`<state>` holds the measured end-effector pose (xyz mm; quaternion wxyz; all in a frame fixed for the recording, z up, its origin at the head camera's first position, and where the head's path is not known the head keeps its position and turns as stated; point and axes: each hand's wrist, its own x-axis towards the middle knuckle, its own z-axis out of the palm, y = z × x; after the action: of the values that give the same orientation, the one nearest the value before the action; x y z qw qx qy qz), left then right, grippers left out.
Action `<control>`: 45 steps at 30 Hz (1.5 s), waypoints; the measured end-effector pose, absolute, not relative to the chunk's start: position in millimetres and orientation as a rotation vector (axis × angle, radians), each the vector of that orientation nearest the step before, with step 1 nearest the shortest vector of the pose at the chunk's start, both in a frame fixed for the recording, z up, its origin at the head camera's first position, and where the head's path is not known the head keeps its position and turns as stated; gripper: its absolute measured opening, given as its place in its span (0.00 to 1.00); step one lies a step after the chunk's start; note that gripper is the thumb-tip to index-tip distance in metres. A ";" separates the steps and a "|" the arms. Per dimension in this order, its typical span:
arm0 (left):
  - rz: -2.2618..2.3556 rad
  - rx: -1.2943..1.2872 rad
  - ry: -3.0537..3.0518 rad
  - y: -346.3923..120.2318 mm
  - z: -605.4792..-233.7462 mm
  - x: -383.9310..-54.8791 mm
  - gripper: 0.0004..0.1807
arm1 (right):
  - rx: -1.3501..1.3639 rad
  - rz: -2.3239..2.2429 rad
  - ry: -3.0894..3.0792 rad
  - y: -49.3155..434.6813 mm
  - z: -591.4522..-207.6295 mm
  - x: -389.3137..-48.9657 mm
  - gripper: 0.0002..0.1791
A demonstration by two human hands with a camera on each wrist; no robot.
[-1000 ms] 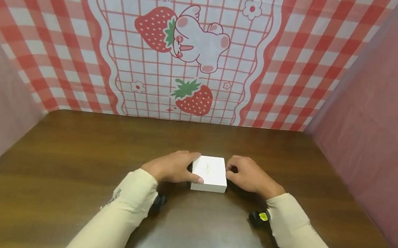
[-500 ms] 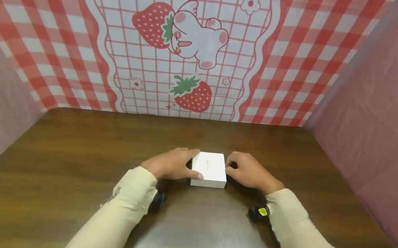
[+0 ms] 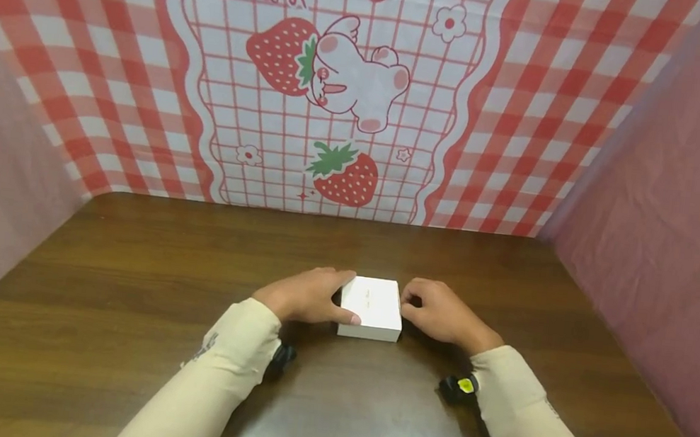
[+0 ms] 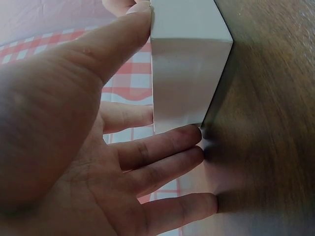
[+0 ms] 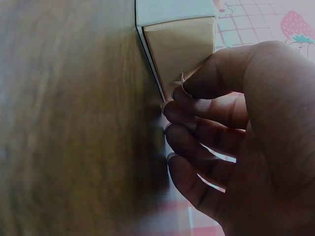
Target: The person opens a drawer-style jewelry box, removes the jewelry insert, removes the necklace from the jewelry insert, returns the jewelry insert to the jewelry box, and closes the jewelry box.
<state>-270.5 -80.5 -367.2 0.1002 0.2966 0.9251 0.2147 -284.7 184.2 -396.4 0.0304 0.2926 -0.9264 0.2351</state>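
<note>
A small, flat white box (image 3: 373,303) with faint gold lettering on top lies on the table. My left hand (image 3: 310,294) holds it from the left, thumb on the near part of the top and fingers around the far side. On the box's right end, the right wrist view shows a tan inner face (image 5: 179,39) framed by the white outer cover. There the thumb and index finger of my right hand (image 3: 442,312) pinch what looks like a small tab (image 5: 177,82), mostly hidden by the fingertips. The other right fingers curl beside it, close over the table.
The brown wooden table (image 3: 194,238) reaches back to a red-and-white checked cloth (image 3: 526,123) with strawberry prints. Pink cloth walls (image 3: 656,229) rise at both sides. Dark wrist cameras (image 3: 455,388) hang under both cream sleeves (image 3: 234,349).
The head view shifts slightly. Both hands and the white box keep their places relative to each other.
</note>
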 end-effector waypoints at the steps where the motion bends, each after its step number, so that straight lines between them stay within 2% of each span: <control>1: 0.636 0.883 2.730 -79.8 -367.6 -270.3 0.37 | 0.894 0.728 -2.859 184.9 -397.6 -283.8 0.03; 9: 0.624 0.889 2.733 -76.4 -369.3 -269.3 0.36 | 0.877 0.754 -2.851 188.4 -403.0 -282.9 0.02; 25: 0.611 0.894 2.730 -77.0 -370.1 -269.3 0.40 | 0.900 0.785 -2.817 190.3 -407.2 -283.7 0.04; 32: 0.621 0.896 2.733 -76.2 -369.5 -270.0 0.37 | 0.865 0.787 -2.825 190.0 -405.1 -283.2 0.04; 45: 0.614 0.872 2.760 -79.4 -366.9 -267.2 0.41 | 0.893 0.789 -2.805 189.6 -400.1 -285.8 0.05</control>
<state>-267.2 -79.4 -366.9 0.0913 0.2936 0.9288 0.2067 -285.8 189.6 -400.1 0.0471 0.2928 -0.9193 0.2586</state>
